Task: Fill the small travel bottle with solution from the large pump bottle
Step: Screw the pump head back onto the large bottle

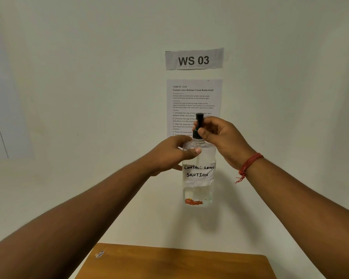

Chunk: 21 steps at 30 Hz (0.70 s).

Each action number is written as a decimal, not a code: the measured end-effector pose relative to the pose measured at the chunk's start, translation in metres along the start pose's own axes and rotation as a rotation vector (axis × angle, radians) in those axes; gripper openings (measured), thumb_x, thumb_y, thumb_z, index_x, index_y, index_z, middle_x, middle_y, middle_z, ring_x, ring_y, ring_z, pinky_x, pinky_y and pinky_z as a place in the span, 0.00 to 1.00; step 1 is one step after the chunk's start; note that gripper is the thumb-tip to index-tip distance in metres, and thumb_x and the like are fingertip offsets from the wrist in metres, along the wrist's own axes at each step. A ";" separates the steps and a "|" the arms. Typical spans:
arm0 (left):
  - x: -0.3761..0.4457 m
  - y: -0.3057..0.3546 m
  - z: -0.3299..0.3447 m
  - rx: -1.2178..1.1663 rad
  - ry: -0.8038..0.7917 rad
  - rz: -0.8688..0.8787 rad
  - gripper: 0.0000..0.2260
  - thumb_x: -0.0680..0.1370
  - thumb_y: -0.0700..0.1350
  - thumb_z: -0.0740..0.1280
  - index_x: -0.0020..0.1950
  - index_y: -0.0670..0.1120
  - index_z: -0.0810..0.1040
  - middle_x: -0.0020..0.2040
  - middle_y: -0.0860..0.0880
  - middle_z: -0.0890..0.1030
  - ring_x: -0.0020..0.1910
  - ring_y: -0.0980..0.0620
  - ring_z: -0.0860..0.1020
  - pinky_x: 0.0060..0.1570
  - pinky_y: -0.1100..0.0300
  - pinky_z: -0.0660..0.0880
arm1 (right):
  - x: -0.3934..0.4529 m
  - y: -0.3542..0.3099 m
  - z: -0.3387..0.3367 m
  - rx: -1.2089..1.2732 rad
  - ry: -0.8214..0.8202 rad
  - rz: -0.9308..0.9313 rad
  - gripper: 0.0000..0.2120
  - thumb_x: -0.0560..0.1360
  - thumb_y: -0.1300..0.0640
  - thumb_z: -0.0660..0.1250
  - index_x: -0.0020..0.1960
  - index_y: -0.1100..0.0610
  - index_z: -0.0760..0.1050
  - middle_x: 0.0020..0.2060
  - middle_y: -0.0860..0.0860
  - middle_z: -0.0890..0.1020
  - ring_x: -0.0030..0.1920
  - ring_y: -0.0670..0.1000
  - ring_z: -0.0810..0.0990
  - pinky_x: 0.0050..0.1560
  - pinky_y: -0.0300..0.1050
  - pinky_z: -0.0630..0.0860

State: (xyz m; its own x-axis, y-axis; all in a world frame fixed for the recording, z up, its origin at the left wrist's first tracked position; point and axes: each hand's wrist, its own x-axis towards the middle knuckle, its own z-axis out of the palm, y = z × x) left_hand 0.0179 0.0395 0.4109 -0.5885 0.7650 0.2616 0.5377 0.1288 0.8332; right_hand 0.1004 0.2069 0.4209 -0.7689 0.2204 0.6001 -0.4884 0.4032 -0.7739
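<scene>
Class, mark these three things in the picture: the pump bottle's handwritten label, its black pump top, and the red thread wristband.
Handwritten label (pixel 198 172): head view, on the white paper between the two written lines.
Black pump top (pixel 199 119): head view, on the upright black stem.
Red thread wristband (pixel 250 162): head view, on the strands around the right wrist.

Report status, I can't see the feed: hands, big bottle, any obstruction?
Left hand grips pump bottle at shoulder, held above table. Right hand pinches black pump top. Travel bottle not in view. Nothing blocking.
</scene>
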 end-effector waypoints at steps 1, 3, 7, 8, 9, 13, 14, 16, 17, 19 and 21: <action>0.000 0.000 0.000 -0.005 -0.002 0.002 0.17 0.80 0.51 0.71 0.67 0.49 0.76 0.62 0.49 0.81 0.60 0.51 0.81 0.55 0.45 0.83 | 0.000 0.000 0.001 -0.012 0.013 0.000 0.09 0.77 0.62 0.68 0.55 0.53 0.80 0.52 0.52 0.85 0.56 0.52 0.83 0.63 0.56 0.77; 0.000 0.000 0.001 -0.013 -0.008 0.005 0.16 0.79 0.51 0.71 0.66 0.50 0.76 0.61 0.49 0.81 0.59 0.51 0.81 0.55 0.46 0.83 | 0.001 0.000 0.003 -0.038 0.034 -0.002 0.08 0.75 0.60 0.71 0.53 0.52 0.81 0.51 0.50 0.85 0.54 0.54 0.83 0.61 0.57 0.78; -0.001 0.000 0.002 -0.012 -0.009 0.006 0.18 0.79 0.51 0.71 0.68 0.49 0.76 0.61 0.49 0.81 0.59 0.51 0.82 0.54 0.48 0.83 | 0.001 0.001 0.006 -0.039 0.060 0.006 0.08 0.74 0.60 0.73 0.51 0.52 0.80 0.50 0.49 0.84 0.52 0.51 0.83 0.59 0.55 0.79; -0.001 0.000 0.003 -0.015 -0.009 0.005 0.17 0.79 0.51 0.71 0.68 0.49 0.76 0.61 0.49 0.81 0.59 0.51 0.81 0.54 0.48 0.83 | 0.001 0.001 0.006 -0.027 0.053 0.010 0.08 0.74 0.60 0.72 0.52 0.53 0.80 0.51 0.50 0.84 0.53 0.51 0.83 0.59 0.55 0.79; -0.001 0.001 0.002 -0.016 -0.011 0.006 0.17 0.79 0.51 0.71 0.67 0.50 0.76 0.61 0.49 0.81 0.59 0.51 0.81 0.54 0.48 0.83 | 0.000 0.001 0.006 -0.018 0.041 0.013 0.08 0.75 0.60 0.72 0.54 0.54 0.80 0.51 0.50 0.84 0.54 0.50 0.83 0.60 0.54 0.79; -0.001 0.001 0.001 -0.036 -0.008 -0.001 0.14 0.80 0.50 0.71 0.64 0.52 0.75 0.61 0.49 0.81 0.60 0.51 0.81 0.54 0.47 0.83 | -0.003 0.001 0.000 0.026 -0.029 0.036 0.09 0.80 0.60 0.65 0.59 0.54 0.79 0.55 0.52 0.84 0.59 0.50 0.82 0.64 0.53 0.76; -0.001 0.001 0.000 -0.039 -0.009 -0.004 0.15 0.80 0.50 0.71 0.65 0.51 0.75 0.61 0.49 0.81 0.60 0.51 0.81 0.54 0.46 0.83 | -0.003 0.001 0.000 0.033 -0.042 0.041 0.10 0.80 0.61 0.63 0.59 0.54 0.79 0.56 0.53 0.84 0.59 0.50 0.82 0.65 0.53 0.75; 0.000 0.000 0.000 -0.040 -0.014 -0.008 0.16 0.80 0.50 0.71 0.67 0.50 0.76 0.61 0.49 0.81 0.60 0.50 0.81 0.54 0.47 0.83 | -0.004 0.001 -0.001 0.028 -0.051 0.043 0.11 0.81 0.63 0.62 0.60 0.55 0.78 0.55 0.54 0.84 0.59 0.50 0.82 0.65 0.54 0.75; 0.000 0.000 0.000 -0.043 -0.016 -0.008 0.15 0.80 0.50 0.71 0.66 0.50 0.76 0.61 0.49 0.81 0.59 0.51 0.81 0.54 0.47 0.83 | -0.005 0.000 -0.001 0.024 -0.047 0.042 0.11 0.80 0.63 0.62 0.59 0.55 0.79 0.55 0.54 0.84 0.58 0.50 0.82 0.65 0.54 0.76; 0.000 -0.001 0.000 -0.056 -0.019 -0.005 0.12 0.80 0.50 0.70 0.62 0.53 0.76 0.60 0.49 0.81 0.59 0.52 0.81 0.52 0.50 0.83 | -0.004 0.001 0.000 0.015 -0.029 0.035 0.10 0.80 0.63 0.64 0.58 0.54 0.79 0.54 0.54 0.84 0.58 0.51 0.82 0.64 0.55 0.76; 0.000 -0.001 0.001 -0.071 -0.020 -0.003 0.11 0.80 0.49 0.70 0.61 0.54 0.76 0.60 0.49 0.81 0.58 0.52 0.81 0.50 0.52 0.84 | -0.004 0.001 0.002 -0.001 -0.005 0.032 0.09 0.79 0.63 0.65 0.57 0.53 0.79 0.54 0.54 0.85 0.57 0.51 0.83 0.64 0.55 0.76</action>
State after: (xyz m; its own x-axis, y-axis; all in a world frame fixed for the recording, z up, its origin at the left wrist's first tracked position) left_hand 0.0175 0.0400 0.4097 -0.5775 0.7774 0.2494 0.4910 0.0867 0.8669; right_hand 0.1021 0.2049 0.4177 -0.7862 0.2288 0.5740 -0.4631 0.3968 -0.7925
